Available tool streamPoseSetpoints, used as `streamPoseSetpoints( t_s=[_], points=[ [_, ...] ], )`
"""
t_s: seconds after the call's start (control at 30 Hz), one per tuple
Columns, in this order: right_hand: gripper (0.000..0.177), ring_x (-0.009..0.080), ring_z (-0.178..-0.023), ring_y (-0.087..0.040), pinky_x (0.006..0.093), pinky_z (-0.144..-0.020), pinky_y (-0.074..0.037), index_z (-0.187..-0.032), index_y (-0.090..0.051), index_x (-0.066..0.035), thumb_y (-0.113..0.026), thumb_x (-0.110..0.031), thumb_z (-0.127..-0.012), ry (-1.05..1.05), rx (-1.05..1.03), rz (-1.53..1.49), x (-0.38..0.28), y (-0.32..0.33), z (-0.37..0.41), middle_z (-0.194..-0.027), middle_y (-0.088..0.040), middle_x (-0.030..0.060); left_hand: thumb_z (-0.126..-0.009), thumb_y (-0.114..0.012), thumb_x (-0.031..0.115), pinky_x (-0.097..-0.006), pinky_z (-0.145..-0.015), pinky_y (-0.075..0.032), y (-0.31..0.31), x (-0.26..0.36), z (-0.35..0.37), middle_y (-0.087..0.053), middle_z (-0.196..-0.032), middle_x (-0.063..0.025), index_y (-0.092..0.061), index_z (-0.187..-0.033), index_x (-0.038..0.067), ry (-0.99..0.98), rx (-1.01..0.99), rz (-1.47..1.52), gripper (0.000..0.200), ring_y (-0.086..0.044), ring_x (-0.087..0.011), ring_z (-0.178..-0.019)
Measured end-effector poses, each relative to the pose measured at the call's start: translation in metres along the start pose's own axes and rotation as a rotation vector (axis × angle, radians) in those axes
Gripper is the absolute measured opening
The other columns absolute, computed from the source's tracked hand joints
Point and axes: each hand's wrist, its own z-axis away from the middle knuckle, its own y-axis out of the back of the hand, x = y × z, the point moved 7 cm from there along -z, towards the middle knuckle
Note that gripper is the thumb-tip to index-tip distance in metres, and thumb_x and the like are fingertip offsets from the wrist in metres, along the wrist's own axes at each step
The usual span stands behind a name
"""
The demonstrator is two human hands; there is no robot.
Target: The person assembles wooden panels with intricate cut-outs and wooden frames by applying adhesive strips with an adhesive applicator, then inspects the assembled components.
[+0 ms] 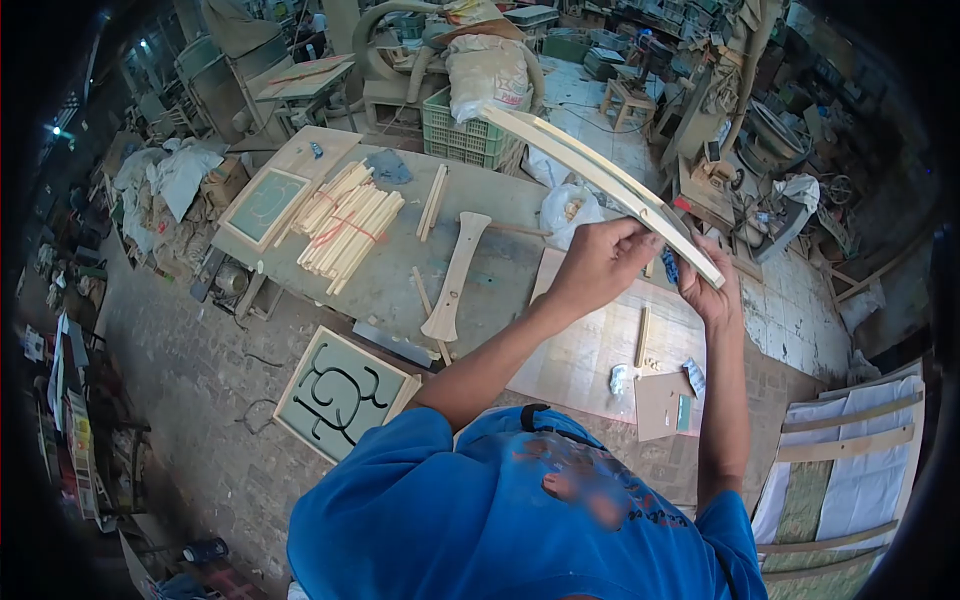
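Observation:
A pale wooden frame (590,172), seen almost edge-on, slants across the upper middle of the head view, raised above the work table. Its lower right end rests in my right hand (712,290), whose fingers are closed around it. My left hand (600,268) is curled, thumb and fingers pressed to the frame's side a little up from that end. Whether a small part is also between those fingertips is hidden. Below the hands, a short wooden strip (642,336) and a brown board piece (657,408) lie on a sheet-covered surface (560,365).
On the table (400,270) are bundled wooden strips (350,225), a waisted wooden piece (460,275) and a green-panelled frame (268,207). Another framed panel with black curves (335,395) is at lower left. Behind stand a green crate (462,130) and a stuffed sack (488,75).

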Motion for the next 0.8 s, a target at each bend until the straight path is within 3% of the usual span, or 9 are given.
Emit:
streamPoseSetpoints(
  t_s=[0.2,0.3,0.33,0.4,0.43,0.5,0.63,0.73,0.8],
  points=[
    [0.022,0.0277,-0.074,-0.070,0.0324,-0.060,-0.063,-0.107,-0.054,0.011,-0.053,-0.005,-0.092,0.013,-0.025,-0.004,-0.005,0.033,0.002,-0.091,-0.066,0.0245,-0.091,-0.061,0.018,-0.0279,-0.069,-0.051,-0.004,0.018,0.018,-0.070,-0.082,-0.0107,-0.068,-0.097,-0.005,-0.075,-0.008,-0.081,0.025,-0.064,-0.0101,-0.077],
    [0.025,0.0301,-0.076,-0.071,0.0329,-0.058,-0.063,-0.110,-0.053,0.010,-0.055,-0.006,-0.090,0.076,-0.062,0.117,-0.013,0.061,0.002,-0.095,-0.066,0.0261,-0.091,-0.063,0.020,-0.0273,-0.065,-0.053,0.024,0.028,0.032,-0.070,-0.077,-0.0098,-0.065,-0.095,-0.005,-0.214,0.225,0.013,0.026,-0.067,-0.0131,-0.070],
    [0.031,0.0339,-0.083,-0.070,0.0378,-0.066,-0.063,-0.114,-0.052,0.011,-0.056,-0.007,-0.090,0.030,-0.148,0.108,-0.003,0.056,0.008,-0.101,-0.065,0.0281,-0.091,-0.063,0.020,-0.0273,-0.065,-0.053,0.030,0.033,0.032,-0.070,-0.077,-0.0098,-0.065,-0.095,-0.005,-0.224,0.226,0.013,0.026,-0.067,-0.0131,-0.070],
    [0.036,0.0364,-0.095,-0.068,0.0454,-0.082,-0.059,-0.121,-0.051,0.010,-0.057,-0.007,-0.090,0.124,-0.026,0.184,0.001,0.071,0.013,-0.110,-0.064,0.0273,-0.092,-0.061,0.018,-0.0274,-0.063,-0.053,0.054,0.034,0.040,-0.069,-0.078,-0.0106,-0.061,-0.096,-0.006,-0.134,0.445,0.172,0.024,-0.067,-0.0137,-0.069],
    [0.036,0.0364,-0.095,-0.068,0.0454,-0.082,-0.059,-0.121,-0.051,0.010,-0.057,-0.007,-0.090,0.125,-0.020,0.191,0.000,0.084,0.014,-0.110,-0.064,0.0273,-0.092,-0.061,0.018,-0.0274,-0.063,-0.053,0.058,0.039,0.042,-0.069,-0.078,-0.0106,-0.061,-0.096,-0.006,-0.133,0.448,0.181,0.024,-0.067,-0.0137,-0.069],
    [0.040,0.0362,-0.109,-0.062,0.0497,-0.098,-0.050,-0.125,-0.051,0.007,-0.060,-0.007,-0.089,0.154,-0.073,0.149,-0.007,0.114,0.010,-0.120,-0.060,0.0257,-0.093,-0.061,0.016,-0.0272,-0.061,-0.053,0.063,0.046,0.041,-0.069,-0.076,-0.0123,-0.057,-0.094,-0.006,-0.101,0.426,0.069,0.023,-0.068,-0.0139,-0.068],
    [0.042,0.0347,-0.120,-0.055,0.0493,-0.108,-0.041,-0.129,-0.049,0.005,-0.057,-0.004,-0.090,0.271,-0.152,0.152,-0.011,0.138,0.019,-0.128,-0.057,0.0228,-0.092,-0.062,0.015,-0.0277,-0.058,-0.052,0.064,0.031,0.047,-0.068,-0.075,-0.0129,-0.057,-0.091,-0.005,-0.093,0.413,-0.041,0.020,-0.068,-0.0151,-0.065],
    [0.042,0.0342,-0.122,-0.054,0.0490,-0.109,-0.039,-0.131,-0.047,0.005,-0.054,-0.002,-0.090,0.292,-0.197,0.176,-0.016,0.129,0.032,-0.129,-0.057,0.0206,-0.093,-0.057,0.008,-0.0268,-0.066,-0.055,0.055,0.017,0.050,-0.067,-0.086,-0.0104,-0.059,-0.103,-0.007,-0.063,0.296,-0.162,0.018,-0.067,-0.0130,-0.074],
    [0.041,0.0330,-0.123,-0.053,0.0485,-0.110,-0.038,-0.131,-0.048,0.004,-0.054,-0.002,-0.090,0.308,-0.166,0.187,-0.022,0.130,0.036,-0.130,-0.057,0.0193,-0.090,-0.063,0.013,-0.0294,-0.058,-0.052,0.053,0.022,0.051,-0.068,-0.075,-0.0134,-0.058,-0.093,-0.004,-0.148,0.321,-0.141,0.017,-0.069,-0.0170,-0.067]
  ],
)
